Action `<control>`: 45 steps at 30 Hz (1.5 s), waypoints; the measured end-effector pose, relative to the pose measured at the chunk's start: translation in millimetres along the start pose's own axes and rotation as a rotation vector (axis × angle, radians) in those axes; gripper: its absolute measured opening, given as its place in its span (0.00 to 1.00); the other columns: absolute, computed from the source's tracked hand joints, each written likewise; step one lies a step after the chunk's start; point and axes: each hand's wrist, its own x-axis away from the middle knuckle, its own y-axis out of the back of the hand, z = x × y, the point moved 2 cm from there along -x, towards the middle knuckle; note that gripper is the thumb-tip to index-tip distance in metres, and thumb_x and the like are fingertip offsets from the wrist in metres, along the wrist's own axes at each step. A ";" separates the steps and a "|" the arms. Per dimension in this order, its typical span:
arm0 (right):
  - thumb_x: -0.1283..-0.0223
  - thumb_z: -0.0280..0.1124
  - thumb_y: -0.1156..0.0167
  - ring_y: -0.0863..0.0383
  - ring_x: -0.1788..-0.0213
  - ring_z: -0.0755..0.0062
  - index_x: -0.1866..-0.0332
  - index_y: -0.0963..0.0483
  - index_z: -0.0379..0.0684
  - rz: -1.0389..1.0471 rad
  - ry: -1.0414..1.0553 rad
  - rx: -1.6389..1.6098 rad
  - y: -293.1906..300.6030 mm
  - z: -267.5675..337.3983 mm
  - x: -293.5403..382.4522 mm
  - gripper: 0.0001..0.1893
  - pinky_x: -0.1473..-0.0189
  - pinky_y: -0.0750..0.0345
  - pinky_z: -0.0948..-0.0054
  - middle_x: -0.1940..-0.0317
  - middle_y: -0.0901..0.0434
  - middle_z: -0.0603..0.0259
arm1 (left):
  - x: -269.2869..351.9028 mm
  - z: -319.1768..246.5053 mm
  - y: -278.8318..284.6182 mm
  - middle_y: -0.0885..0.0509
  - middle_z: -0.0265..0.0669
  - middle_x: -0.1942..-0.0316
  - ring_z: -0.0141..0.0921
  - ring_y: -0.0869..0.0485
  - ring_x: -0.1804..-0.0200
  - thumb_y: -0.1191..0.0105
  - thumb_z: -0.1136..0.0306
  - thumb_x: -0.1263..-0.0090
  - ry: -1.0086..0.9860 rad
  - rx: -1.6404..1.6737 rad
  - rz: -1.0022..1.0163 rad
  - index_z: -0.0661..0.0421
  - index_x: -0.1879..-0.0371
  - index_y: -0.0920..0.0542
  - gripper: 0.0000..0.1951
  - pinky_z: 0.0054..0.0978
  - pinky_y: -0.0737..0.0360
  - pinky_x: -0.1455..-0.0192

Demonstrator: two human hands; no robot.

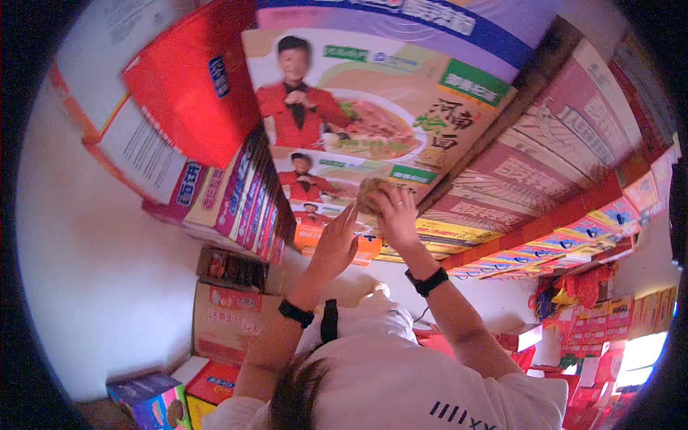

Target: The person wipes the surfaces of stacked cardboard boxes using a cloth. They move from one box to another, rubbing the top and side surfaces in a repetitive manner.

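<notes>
My right hand (396, 215), with a ring on one finger, curls over a crumpled brownish cloth (371, 196). The cloth lies against a stack of printed noodle cartons (344, 180) showing a bowl of noodles and a person in red. My left hand (336, 242) is just to the left and slightly lower, fingers stretched towards the cloth and the lower cartons; whether its fingertips touch them cannot be told. An orange package (368, 248) is partly hidden behind my hands. Both wrists wear dark bands.
Purple and white packages (236, 201) and a large red bag (188, 86) stand at the left. Pinkish cartons (516, 166) and yellow boxes (451, 234) are stacked at the right. A brown carton (226, 322) stands below left, beside a snack box (156, 398).
</notes>
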 end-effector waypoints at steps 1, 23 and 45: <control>0.59 0.24 0.49 0.33 0.51 0.58 0.55 0.30 0.47 -0.013 -0.011 0.007 3.5 -6.2 5.9 0.20 0.51 0.34 0.60 0.51 0.33 0.60 | -9.2 -6.7 -7.9 0.42 0.52 0.39 0.48 0.35 0.43 0.50 0.77 0.47 -0.017 -0.004 0.006 0.62 0.38 0.49 0.35 0.40 0.37 0.42; 0.47 0.41 0.53 0.42 0.37 0.64 0.48 0.32 0.58 -0.460 0.203 0.482 65.1 -251.7 71.6 0.19 0.37 0.50 0.61 0.39 0.38 0.71 | -189.2 -178.5 -159.8 0.41 0.43 0.43 0.47 0.38 0.44 0.48 0.69 0.47 -0.522 -0.265 -0.430 0.50 0.44 0.32 0.26 0.54 0.41 0.41; 0.52 0.35 0.47 0.35 0.44 0.61 0.56 0.27 0.63 -0.604 0.136 0.337 153.5 -273.8 50.7 0.15 0.41 0.41 0.61 0.45 0.33 0.62 | -217.2 -212.9 -165.3 0.37 0.49 0.46 0.49 0.32 0.48 0.46 0.74 0.49 -0.589 0.046 -0.376 0.50 0.44 0.35 0.29 0.46 0.31 0.47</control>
